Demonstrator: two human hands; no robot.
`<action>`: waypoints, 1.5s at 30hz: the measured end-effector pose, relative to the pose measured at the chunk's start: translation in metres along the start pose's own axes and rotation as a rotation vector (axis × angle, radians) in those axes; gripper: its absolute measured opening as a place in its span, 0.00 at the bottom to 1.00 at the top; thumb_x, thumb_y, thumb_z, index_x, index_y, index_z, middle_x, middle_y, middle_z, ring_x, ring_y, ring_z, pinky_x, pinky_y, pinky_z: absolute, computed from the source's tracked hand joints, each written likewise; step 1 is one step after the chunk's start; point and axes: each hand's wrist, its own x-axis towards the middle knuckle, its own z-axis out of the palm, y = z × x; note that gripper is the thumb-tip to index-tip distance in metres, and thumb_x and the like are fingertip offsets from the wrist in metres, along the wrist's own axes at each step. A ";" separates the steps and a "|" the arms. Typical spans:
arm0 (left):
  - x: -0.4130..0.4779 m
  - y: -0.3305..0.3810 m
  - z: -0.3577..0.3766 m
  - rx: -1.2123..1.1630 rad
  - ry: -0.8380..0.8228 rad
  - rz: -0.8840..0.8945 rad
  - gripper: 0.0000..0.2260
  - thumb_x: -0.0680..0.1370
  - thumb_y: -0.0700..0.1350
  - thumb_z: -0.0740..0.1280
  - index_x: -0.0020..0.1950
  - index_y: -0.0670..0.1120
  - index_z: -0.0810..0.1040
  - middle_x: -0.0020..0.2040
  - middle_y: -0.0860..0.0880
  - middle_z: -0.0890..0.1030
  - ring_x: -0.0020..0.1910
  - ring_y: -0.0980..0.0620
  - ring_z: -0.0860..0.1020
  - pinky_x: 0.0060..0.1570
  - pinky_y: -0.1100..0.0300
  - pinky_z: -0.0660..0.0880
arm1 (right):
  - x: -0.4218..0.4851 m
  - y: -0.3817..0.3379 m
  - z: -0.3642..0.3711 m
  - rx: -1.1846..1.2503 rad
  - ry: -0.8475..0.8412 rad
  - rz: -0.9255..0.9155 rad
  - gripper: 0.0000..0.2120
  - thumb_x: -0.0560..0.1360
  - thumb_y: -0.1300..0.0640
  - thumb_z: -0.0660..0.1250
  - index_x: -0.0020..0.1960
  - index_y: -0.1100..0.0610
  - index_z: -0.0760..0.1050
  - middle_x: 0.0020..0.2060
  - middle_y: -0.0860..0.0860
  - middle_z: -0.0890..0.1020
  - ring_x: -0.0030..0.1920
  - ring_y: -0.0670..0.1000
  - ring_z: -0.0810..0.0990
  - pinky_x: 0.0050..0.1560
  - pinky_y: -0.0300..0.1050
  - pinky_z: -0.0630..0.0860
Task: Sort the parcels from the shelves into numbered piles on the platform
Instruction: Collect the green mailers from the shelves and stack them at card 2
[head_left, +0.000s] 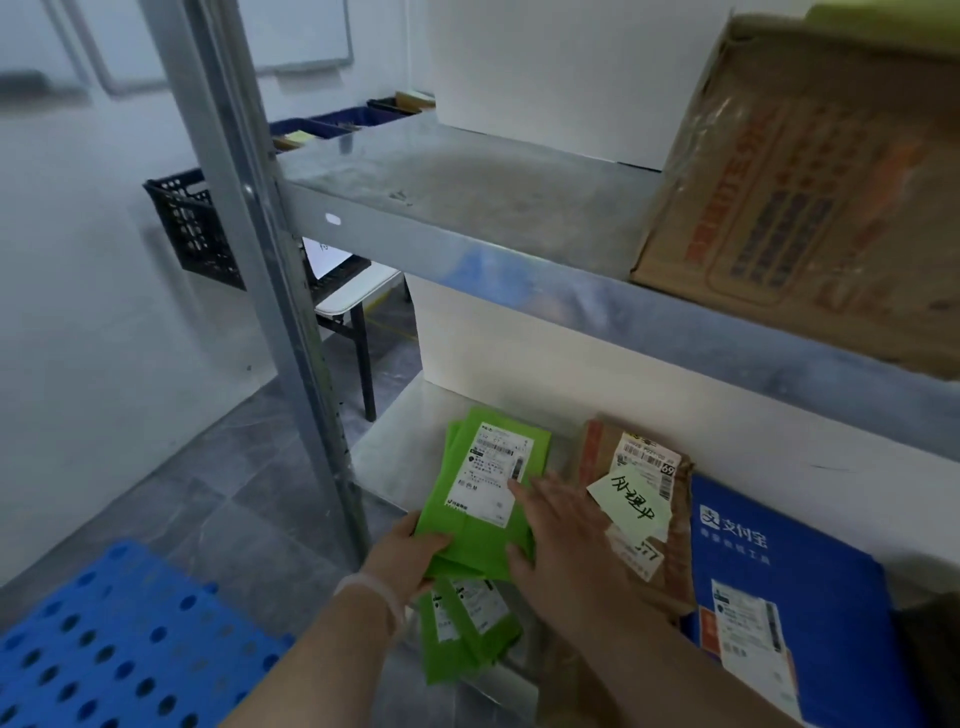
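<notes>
On the lower shelf (395, 457), left hand (410, 556) grips green parcel (467, 540) by its near edge; right hand (561, 540) rests flat on it, fingers straight.

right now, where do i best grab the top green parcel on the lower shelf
Probably its near edge, from the open front of the shelf: the top green parcel lies flat on other green parcels, leaving only edges to pinch. The left hand grips there.
</notes>
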 end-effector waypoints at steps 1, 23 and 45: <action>-0.006 -0.001 -0.002 -0.054 0.025 0.026 0.15 0.78 0.39 0.65 0.65 0.47 0.73 0.47 0.46 0.81 0.42 0.50 0.79 0.34 0.61 0.74 | -0.001 -0.003 0.000 0.008 0.005 -0.006 0.32 0.78 0.46 0.60 0.78 0.45 0.50 0.78 0.48 0.51 0.77 0.49 0.45 0.71 0.42 0.35; -0.315 -0.138 -0.019 -0.260 0.713 0.375 0.34 0.79 0.41 0.65 0.73 0.68 0.51 0.62 0.59 0.77 0.49 0.56 0.80 0.42 0.61 0.77 | -0.152 -0.124 0.026 0.688 -0.335 -0.368 0.31 0.74 0.55 0.70 0.74 0.46 0.61 0.68 0.46 0.70 0.66 0.44 0.69 0.69 0.45 0.67; -0.574 -0.404 -0.266 -0.394 1.115 0.122 0.27 0.81 0.43 0.63 0.73 0.66 0.59 0.46 0.70 0.70 0.32 0.57 0.70 0.37 0.57 0.74 | -0.375 -0.468 0.198 0.617 -0.973 -0.510 0.33 0.75 0.54 0.70 0.75 0.43 0.57 0.71 0.49 0.68 0.55 0.45 0.72 0.43 0.31 0.71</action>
